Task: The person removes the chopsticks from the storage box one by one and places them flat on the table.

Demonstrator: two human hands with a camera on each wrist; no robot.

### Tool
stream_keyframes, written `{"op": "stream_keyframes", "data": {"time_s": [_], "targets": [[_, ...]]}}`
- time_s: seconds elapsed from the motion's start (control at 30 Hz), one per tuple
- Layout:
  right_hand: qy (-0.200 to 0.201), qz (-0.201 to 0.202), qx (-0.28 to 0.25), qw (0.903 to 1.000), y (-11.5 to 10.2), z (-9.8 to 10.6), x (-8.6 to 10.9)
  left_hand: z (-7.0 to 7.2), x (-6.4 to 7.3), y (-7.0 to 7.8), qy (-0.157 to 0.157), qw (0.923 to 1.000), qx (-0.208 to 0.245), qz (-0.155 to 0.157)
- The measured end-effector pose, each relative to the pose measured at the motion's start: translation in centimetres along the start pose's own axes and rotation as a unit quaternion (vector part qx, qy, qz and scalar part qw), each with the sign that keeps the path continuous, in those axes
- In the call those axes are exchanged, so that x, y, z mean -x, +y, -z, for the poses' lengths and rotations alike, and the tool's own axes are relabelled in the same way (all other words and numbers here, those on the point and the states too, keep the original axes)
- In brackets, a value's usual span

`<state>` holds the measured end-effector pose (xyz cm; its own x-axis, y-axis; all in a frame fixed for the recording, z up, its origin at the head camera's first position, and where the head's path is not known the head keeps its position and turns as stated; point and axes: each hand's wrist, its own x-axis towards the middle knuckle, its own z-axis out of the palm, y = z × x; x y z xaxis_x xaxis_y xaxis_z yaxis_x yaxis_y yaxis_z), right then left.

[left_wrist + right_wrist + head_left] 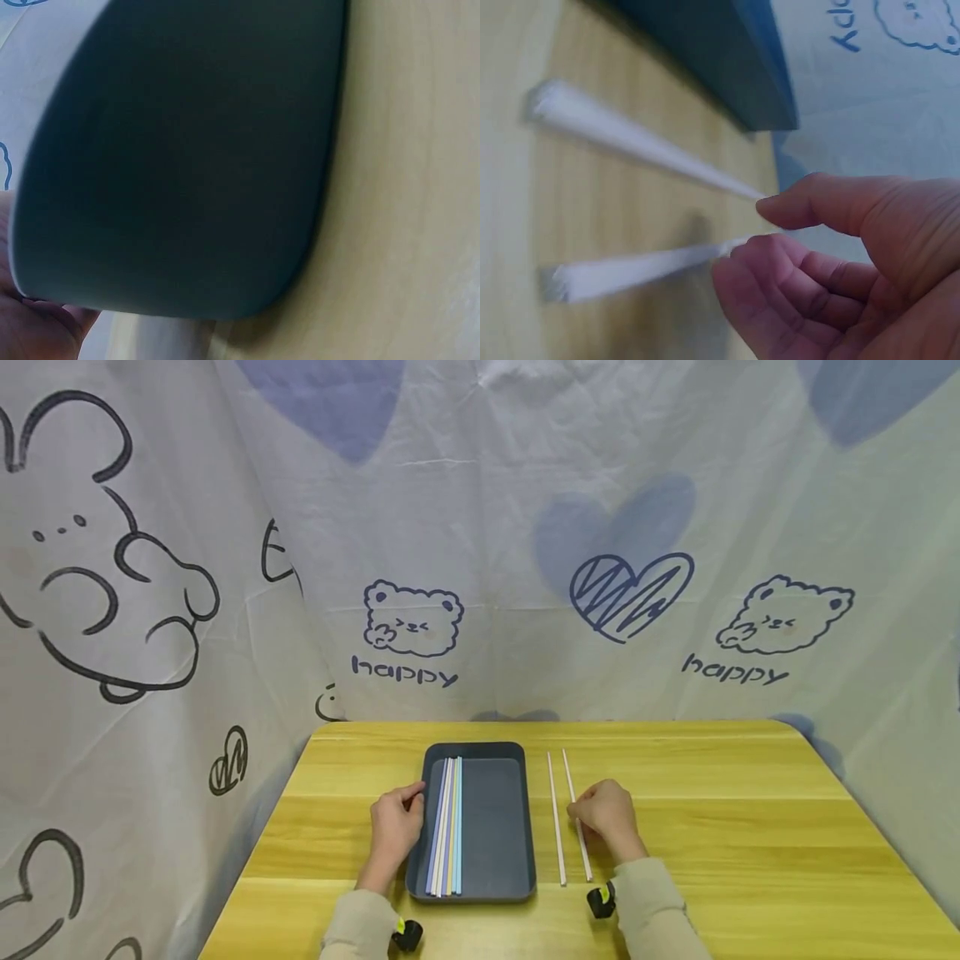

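Observation:
A dark grey tray [495, 827] lies on the table, with several thin coloured sticks [447, 827] side by side along its left half. My left hand [396, 822] holds the tray's left rim between thumb and fingers. In the left wrist view, that hand [37, 322] shows only partly, at the tray's corner. To the right of the tray lie two thin white sticks, a left one [557, 827] and a right one [584, 852]. My right hand [609, 817] is over the right stick. Its thumb and forefinger stand apart in the right wrist view, the fingertips [731, 281] by that stick.
The yellow wood-grain table [750, 827] extends to both sides of the tray. A pale printed cloth [495, 635] hangs behind the table and along its left side. Black wrist cameras sit at the left cuff [407, 935] and the right cuff [601, 902].

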<state>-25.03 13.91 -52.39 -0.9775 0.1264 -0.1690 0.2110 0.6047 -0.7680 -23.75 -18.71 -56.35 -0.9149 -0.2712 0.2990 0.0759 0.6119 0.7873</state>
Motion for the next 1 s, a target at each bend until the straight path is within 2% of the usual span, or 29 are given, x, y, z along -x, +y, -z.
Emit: {"op": "stream_keyframes", "data": {"time_s": [0.2, 0.47, 0.57, 0.83, 1.0], "targets": [[-0.028, -0.006, -0.099, 0.9947, -1.9, -0.3, -0.2, 0.1, 0.0, -0.1, -0.009, 0.9999, 0.004, 0.013], [-0.046, -0.019, -0.184, 0.9817, -4.1, -1.6, 0.2, 0.3, -0.1, 0.1, -0.012, 0.9997, 0.009, 0.018], [-0.054, -0.019, -0.198, 0.9785, -4.8, -2.2, 0.4, 0.3, -0.2, 0.2, -0.01, 0.9998, 0.01, 0.015], [-0.069, -0.018, -0.181, 0.9809, -6.3, -3.5, 1.1, 0.4, -0.3, 0.4, -0.006, 0.9999, 0.007, 0.013], [-0.074, -0.025, -0.2, 0.9766, -7.1, -4.2, 1.3, 0.5, -0.5, 0.7, -0.011, 0.9997, 0.009, 0.017]]}}
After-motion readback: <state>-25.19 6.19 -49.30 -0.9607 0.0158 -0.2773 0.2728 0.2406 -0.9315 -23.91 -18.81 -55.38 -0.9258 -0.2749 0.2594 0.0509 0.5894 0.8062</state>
